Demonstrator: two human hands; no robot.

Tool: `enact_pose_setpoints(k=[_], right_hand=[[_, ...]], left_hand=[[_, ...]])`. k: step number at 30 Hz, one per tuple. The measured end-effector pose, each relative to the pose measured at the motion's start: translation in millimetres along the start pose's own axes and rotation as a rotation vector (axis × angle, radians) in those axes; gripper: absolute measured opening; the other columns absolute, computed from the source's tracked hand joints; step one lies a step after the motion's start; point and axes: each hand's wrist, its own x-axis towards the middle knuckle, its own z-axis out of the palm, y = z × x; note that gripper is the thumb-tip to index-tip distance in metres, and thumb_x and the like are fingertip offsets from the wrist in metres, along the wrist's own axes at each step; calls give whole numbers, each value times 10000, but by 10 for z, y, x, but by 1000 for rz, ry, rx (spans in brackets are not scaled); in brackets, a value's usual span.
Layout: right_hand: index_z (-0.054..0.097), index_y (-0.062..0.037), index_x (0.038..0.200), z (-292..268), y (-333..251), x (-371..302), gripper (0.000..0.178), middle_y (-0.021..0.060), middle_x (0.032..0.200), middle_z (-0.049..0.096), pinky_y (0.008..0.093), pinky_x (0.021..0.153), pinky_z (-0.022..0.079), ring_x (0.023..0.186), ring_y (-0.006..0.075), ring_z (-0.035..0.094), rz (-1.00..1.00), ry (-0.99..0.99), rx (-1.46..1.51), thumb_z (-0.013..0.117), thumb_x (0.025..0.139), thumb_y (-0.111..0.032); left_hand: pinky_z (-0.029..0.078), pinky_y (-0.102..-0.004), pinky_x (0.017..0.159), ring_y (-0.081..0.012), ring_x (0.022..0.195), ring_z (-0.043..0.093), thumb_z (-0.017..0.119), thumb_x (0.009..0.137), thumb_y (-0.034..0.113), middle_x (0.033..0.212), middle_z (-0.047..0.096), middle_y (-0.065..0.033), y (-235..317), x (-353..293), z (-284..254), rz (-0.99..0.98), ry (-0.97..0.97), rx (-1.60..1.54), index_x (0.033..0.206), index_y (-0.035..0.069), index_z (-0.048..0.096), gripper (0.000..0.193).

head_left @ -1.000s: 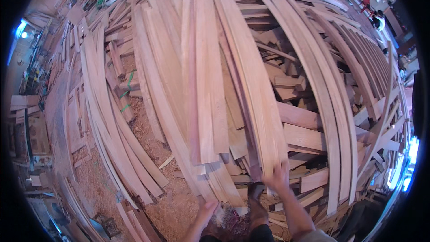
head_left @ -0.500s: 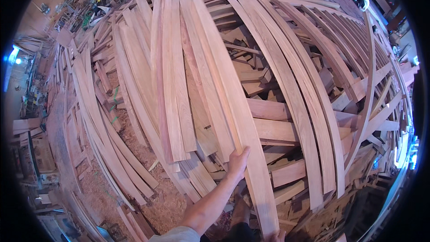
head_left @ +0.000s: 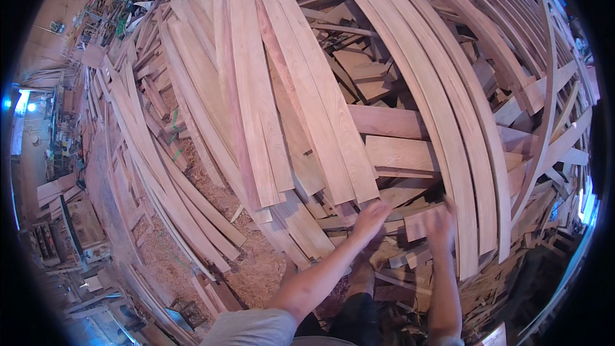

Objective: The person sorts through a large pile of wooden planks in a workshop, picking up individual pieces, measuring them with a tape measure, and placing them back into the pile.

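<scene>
Two long pale planks lie side by side in the middle of the head view, and the right-hand plank point(head_left: 333, 122) ends just above my left hand point(head_left: 373, 216). That hand is apart from the plank's end, or barely by it, its fingers smeared by motion. My right hand point(head_left: 440, 225) is raised at the left edge of another long plank point(head_left: 429, 112), first of several on the right. Blur hides whether its fingers touch that edge. A short wooden offcut point(head_left: 416, 225) lies behind the right hand.
More planks point(head_left: 256, 102) fan out on the left, over sawdust point(head_left: 250, 279). Short blocks and offcuts point(head_left: 365, 70) fill the gap between the plank groups. A curved upright strip point(head_left: 549, 90) stands at the right, and cluttered benches point(head_left: 83, 230) line the far left.
The plank I held at its edge and near end now lies on the middle stack, released. Both hands have come off it; my left hand moved right, and my right hand rose toward the right-hand planks.
</scene>
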Motion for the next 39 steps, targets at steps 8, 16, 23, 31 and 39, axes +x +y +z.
enact_pose_setpoints(k=[8,16,23,31,39], right_hand=[[627,-27,1136,2037,-1055,476,846,231,1557,120,537,1000,423,1298,496,336,161,-567,-242,835,562,-613],[650,-65,1109,2137,-1426,319,755,209,1505,246,563,935,420,1186,404,451,169,-471,-439,861,565,-545],[624,-48,754,2160,-1282,142,391,196,1224,530,512,865,450,1087,379,516,-61,-205,-308,819,640,-366],[655,-49,860,2617,-1719,-212,360,179,1399,404,526,972,391,1210,389,431,-194,-161,-398,783,713,-352],[620,-22,1020,2757,-1628,48,511,232,1347,398,506,962,410,1175,404,438,35,-364,-390,785,684,-370]], left_hand=[[515,-282,798,-164,971,651,699,905,229,1082,684,-102,-1240,-1536,-1463,-338,309,-337,1175,-28,605,384],[524,-283,789,-183,929,656,656,933,181,1040,688,-111,-1815,-1777,-1918,-279,443,-428,1134,-44,618,305],[525,-272,803,-173,918,651,630,954,195,1043,686,-106,-1547,-2053,-1690,-278,331,-421,1160,-44,609,316],[540,-293,803,-181,924,660,617,957,152,1074,680,-126,-2188,-2372,-2106,-371,377,-434,1213,-33,583,317],[520,-283,798,-169,919,646,604,967,236,1033,684,-90,-2083,-2433,-2254,-369,409,-428,1185,17,613,309]])
